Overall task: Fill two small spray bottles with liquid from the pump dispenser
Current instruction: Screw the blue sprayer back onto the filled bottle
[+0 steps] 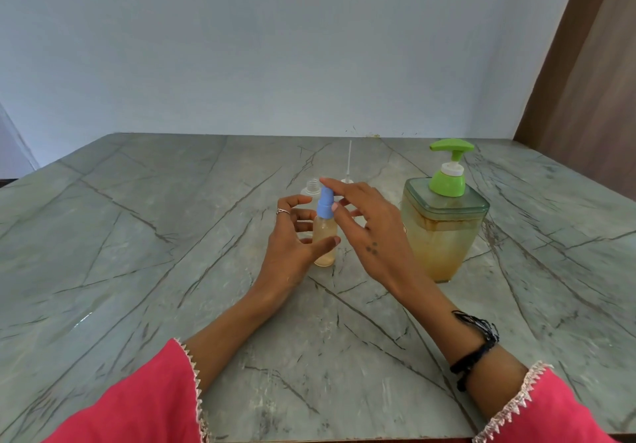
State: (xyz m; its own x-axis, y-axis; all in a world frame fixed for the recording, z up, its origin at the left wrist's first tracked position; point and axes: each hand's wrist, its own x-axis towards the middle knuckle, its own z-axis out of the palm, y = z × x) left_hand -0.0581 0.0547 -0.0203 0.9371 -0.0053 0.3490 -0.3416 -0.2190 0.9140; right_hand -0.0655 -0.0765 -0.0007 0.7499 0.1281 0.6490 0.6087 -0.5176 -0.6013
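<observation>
At frame centre, a filled spray bottle (pixel 325 236) with a blue cap stands on the table (pixel 137 236). The left hand (pixel 292 236) and right hand (pixel 364 226) flank it with fingers spread, gripping nothing. The pump dispenser (pixel 444 222) stands right of them.

Head-worn view, forward-down over table (pixel 137 236)

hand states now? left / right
Left hand: open, fingers curled loosely around the spray bottle, no firm grip visible.
Right hand: open, fingers spread, index tip by the blue cap; holding nothing.
</observation>
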